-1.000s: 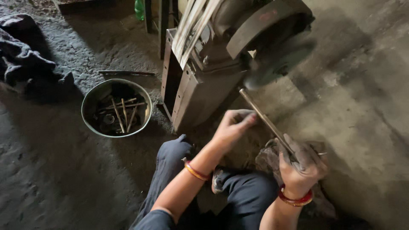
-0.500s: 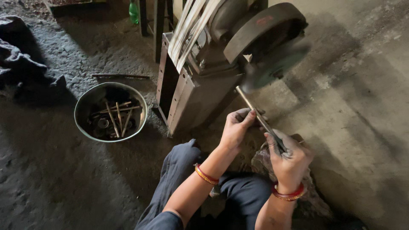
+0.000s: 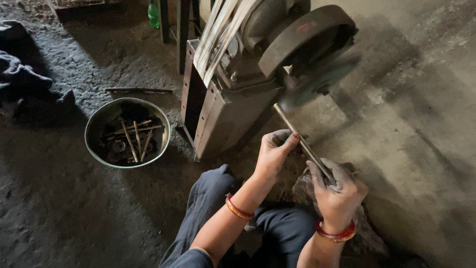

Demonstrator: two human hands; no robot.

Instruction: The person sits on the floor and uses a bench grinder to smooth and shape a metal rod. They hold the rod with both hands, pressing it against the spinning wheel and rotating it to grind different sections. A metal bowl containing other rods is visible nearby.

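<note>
The concrete floor (image 3: 421, 149) is grey, dusty and stained, darker toward the left side. A grinding machine (image 3: 233, 99) stands on it at upper centre, with a boxy metal base, a pale belt running up over it, and a curved guard (image 3: 305, 37) over the top of its wheel. The wheel (image 3: 317, 82) below the guard appears blurred. A dark heap of cloth (image 3: 22, 79) lies at the far left. A round metal bowl (image 3: 93, 126) sits on the floor left of the machine base, holding several thin rods and dark scraps. A green bottle (image 3: 154, 13) stands at the top edge.

The person sits low, dark trousers visible at the bottom. A thin metal rod (image 3: 302, 141) runs diagonally from the lower right up to the wheel, its upper tip at the wheel's lower edge. The right hand (image 3: 337, 191) is closed in a fist around the rod's lower end. The left hand (image 3: 274, 151) steadies the rod's middle, fingertips pressed against it from the left. Both wrists carry red and gold bangles.
</note>
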